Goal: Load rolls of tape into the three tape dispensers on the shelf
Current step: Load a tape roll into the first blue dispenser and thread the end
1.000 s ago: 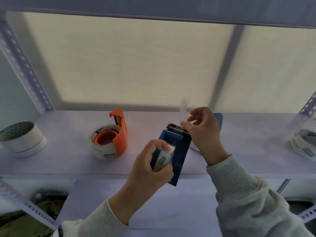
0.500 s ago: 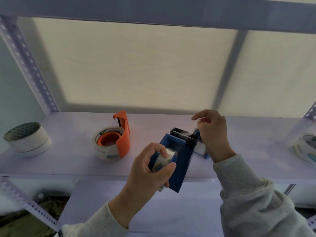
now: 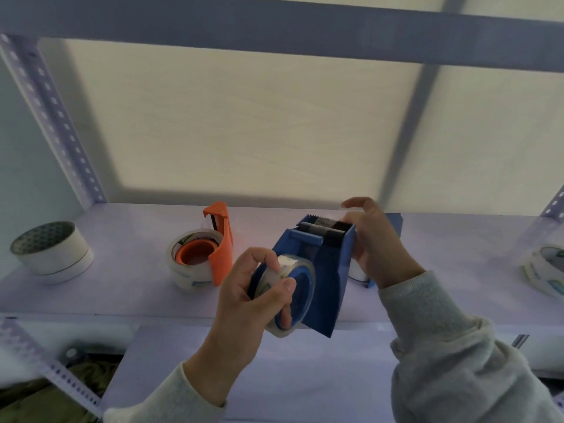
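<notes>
Nearest, two grey sleeves rise from the bottom edge. The left hand [image 3: 253,288] is curled round a clear tape roll [image 3: 287,296] seated on the round hub of a blue dispenser [image 3: 323,270]; its thumb presses the roll's near face and its fingers [image 3: 268,257] wrap over the top. The dispenser is held in the air just in front of the shelf's near edge, tilted with its toothed cutter end pointing up and away. The right hand [image 3: 378,248] grips the dispenser's right side up near the cutter, with its index finger lifted clear above the blade; whether it pinches a tape end there cannot be told.

Beyond the hands lies the pale shelf [image 3: 122,288]. Left of the blue dispenser stands an orange dispenser [image 3: 219,248] already holding a clear roll [image 3: 186,267], resting on the shelf. Behind the right hand, part of another blue dispenser [image 3: 393,224] shows, mostly hidden. At the far left sits a broad white roll [image 3: 52,254] with a patterned top, well apart from the others. At the right edge lies another clear roll [image 3: 546,267], partly cut off by the frame.

Farthest, a cream panel [image 3: 244,132] closes the back of the shelf, framed by perforated metal uprights [image 3: 52,117].
</notes>
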A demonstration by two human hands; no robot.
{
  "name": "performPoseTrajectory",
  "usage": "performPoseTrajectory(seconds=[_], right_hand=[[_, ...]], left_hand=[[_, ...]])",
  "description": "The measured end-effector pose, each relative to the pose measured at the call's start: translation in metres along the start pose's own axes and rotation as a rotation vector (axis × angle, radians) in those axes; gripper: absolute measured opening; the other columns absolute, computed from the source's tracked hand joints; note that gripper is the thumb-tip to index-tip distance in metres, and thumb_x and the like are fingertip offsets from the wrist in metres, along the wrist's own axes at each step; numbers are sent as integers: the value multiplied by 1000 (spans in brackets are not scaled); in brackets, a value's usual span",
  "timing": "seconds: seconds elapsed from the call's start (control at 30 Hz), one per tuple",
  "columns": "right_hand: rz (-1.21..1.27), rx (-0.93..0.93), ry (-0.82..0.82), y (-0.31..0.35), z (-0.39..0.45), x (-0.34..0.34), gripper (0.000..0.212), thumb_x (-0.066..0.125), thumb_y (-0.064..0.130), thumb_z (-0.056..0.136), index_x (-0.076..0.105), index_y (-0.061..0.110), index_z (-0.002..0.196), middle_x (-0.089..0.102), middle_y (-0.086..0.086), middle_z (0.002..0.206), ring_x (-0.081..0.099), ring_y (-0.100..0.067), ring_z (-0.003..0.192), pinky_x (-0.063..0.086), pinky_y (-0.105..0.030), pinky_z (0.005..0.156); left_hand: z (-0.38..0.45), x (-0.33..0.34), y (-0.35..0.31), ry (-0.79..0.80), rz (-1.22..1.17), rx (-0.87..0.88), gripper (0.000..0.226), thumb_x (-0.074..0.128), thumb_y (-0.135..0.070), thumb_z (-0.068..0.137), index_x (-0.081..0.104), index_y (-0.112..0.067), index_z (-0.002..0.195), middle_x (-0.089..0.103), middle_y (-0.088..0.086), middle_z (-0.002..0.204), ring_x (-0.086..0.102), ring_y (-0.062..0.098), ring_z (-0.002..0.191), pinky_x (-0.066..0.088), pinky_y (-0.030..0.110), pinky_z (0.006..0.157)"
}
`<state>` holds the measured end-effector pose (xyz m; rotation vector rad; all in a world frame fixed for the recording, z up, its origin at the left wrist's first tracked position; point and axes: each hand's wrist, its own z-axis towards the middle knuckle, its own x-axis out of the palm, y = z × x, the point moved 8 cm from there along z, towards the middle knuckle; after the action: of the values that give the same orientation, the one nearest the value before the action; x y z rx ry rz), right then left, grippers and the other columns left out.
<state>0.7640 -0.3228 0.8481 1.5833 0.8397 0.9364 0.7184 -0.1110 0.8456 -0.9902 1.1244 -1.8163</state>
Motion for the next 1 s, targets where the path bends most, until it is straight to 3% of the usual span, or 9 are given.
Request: performPoseTrajectory(seconds=[0.07,0.23,0.3,0.4,0.5,0.63,0.73,0.87,1.0], right_hand=[[21,66,64,-12,-3,8,25,45,-6,87,60,11,95,62,-12,73,64,-19,56,52,-27,50],[167,90,196,-29,-8,18,36,46,-3,88,61,16,116,69,-19,110,65,-34,99,54,-47,87],[195,61,240,-30,-12,24,37,49,1,89,60,19,120,68,-21,110,63,-34,96,53,-45,85],[184,-14,348,-34,-21,37,33,54,10,88,64,8,119,59,-36,102,55,-36,88,45,-45,79],[236,-2,310,-50,-28,37,23,49,9,91,67,0,102,56,-22,81,50,-33,72,44,-38,66],[382,74,317,-70,-47,51,29,51,22,88,62,-2,101,60,-21,86,60,-29,77,53,-37,72],[450,71,277,-79,-52,54,37,39,27,101,59,0,115,66,-16,96,66,-24,86,56,-35,79],[595,166,255,-86,-54,56,61,35,53,97,53,7,133,63,-17,128,58,-30,121,39,-46,108],[580,182,203,-84,-44,54,65,39,59,92,54,11,132,66,-17,124,61,-32,119,43,-45,104]], left_hand=[[1,-1,-7,0,-27,28,17,67,-23,67,56,-26,79,54,6,52,49,20,40,46,27,42],[4,-6,-10,-34,-103,37,16,66,-21,67,55,-24,78,53,4,54,47,18,40,45,26,43],[4,-8,-8,-54,-130,30,16,66,-21,67,55,-23,78,53,3,54,47,18,40,45,27,44],[6,-9,-6,-86,-180,31,15,67,-16,70,56,-22,77,51,4,53,47,18,41,45,26,43],[9,-11,-1,-127,-250,9,13,65,-13,72,55,-19,77,51,7,56,46,18,41,45,26,43],[13,-15,8,-191,-333,-26,9,59,-12,82,51,-16,83,53,7,59,49,17,43,46,24,43],[17,-16,17,-228,-386,-43,7,51,-11,88,50,-17,84,54,7,63,50,17,48,47,25,47],[22,-13,34,-276,-368,-94,6,45,-14,94,48,-18,97,60,5,75,59,14,62,52,26,57],[27,-14,60,-298,-280,-211,30,46,-29,94,45,-10,117,62,14,101,65,19,82,55,28,68]])
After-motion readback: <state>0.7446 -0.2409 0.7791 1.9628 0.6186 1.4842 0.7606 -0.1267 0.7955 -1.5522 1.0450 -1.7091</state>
